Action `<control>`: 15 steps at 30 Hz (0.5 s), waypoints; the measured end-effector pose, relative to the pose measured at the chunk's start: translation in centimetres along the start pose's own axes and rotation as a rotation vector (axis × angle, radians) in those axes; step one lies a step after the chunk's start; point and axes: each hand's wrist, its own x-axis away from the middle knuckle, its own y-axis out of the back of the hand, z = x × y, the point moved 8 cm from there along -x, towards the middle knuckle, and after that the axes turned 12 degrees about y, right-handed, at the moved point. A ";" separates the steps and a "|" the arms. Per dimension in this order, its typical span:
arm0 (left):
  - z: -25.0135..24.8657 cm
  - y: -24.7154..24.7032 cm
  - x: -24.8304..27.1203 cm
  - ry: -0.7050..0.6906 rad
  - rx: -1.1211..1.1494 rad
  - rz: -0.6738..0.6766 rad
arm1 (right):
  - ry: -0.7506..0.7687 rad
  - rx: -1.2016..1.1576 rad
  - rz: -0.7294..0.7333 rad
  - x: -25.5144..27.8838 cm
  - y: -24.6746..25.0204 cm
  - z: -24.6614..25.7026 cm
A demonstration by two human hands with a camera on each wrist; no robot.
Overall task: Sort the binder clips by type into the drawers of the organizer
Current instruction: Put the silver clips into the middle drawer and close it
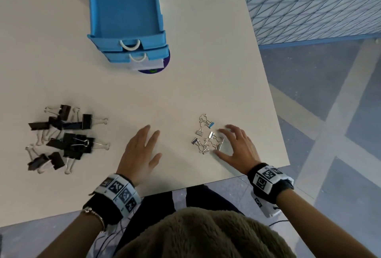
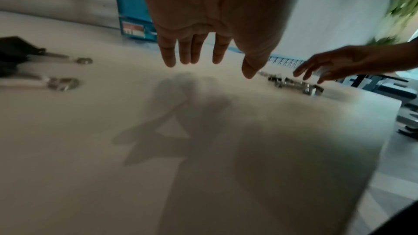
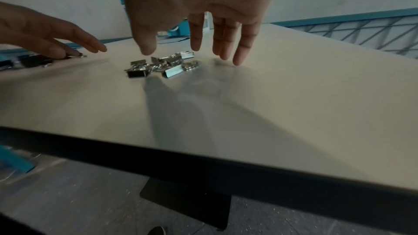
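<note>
Right hand [image 1: 237, 146] spread, empty, over small silver clips [image 1: 207, 140]; left hand [image 1: 140, 150] flat, empty, above table [image 1: 185, 72]

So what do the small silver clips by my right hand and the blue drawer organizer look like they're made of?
Small silver clips: likely bare metal, polished; they glint and mirror light, with thin wire handles. One clip has a blue body, possibly painted.
Blue drawer organizer: probably moulded plastic, matte to satin; uniform colour, smooth walls with rounded edges. Its white loop handle looks like plastic too.
</note>
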 end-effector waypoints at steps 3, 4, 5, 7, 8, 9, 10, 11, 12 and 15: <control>0.8 -1.7 1.2 0.038 -0.058 -0.004 | 0.079 0.007 0.006 -0.5 0.0 0.4; 1.0 -2.1 1.4 0.060 -0.069 -0.004 | 0.102 0.015 0.010 -0.6 -0.1 0.5; 1.3 -2.5 1.7 0.083 -0.070 -0.002 | 0.123 0.026 0.017 -0.7 -0.2 0.5; 1.6 -3.3 2.1 0.126 -0.067 0.005 | 0.160 0.045 0.017 -0.8 -0.3 0.6; 1.6 -3.6 2.4 0.142 -0.070 0.005 | 0.174 0.047 0.009 -0.8 -0.3 0.6; 1.6 -3.8 2.7 0.155 -0.076 0.005 | 0.184 0.044 -0.002 -0.8 -0.2 0.5; 1.7 -4.0 2.9 0.169 -0.086 0.010 | 0.192 0.042 -0.013 -0.9 -0.2 0.5; 1.8 -4.2 3.2 0.181 -0.097 0.017 | 0.198 0.041 -0.019 -0.9 -0.2 0.5; 1.8 -4.4 3.4 0.192 -0.106 0.021 | 0.199 0.038 -0.019 -1.0 -0.2 0.5; 1.9 -4.8 3.9 0.208 -0.118 0.031 | 0.184 0.008 -0.011 -1.5 -0.2 0.4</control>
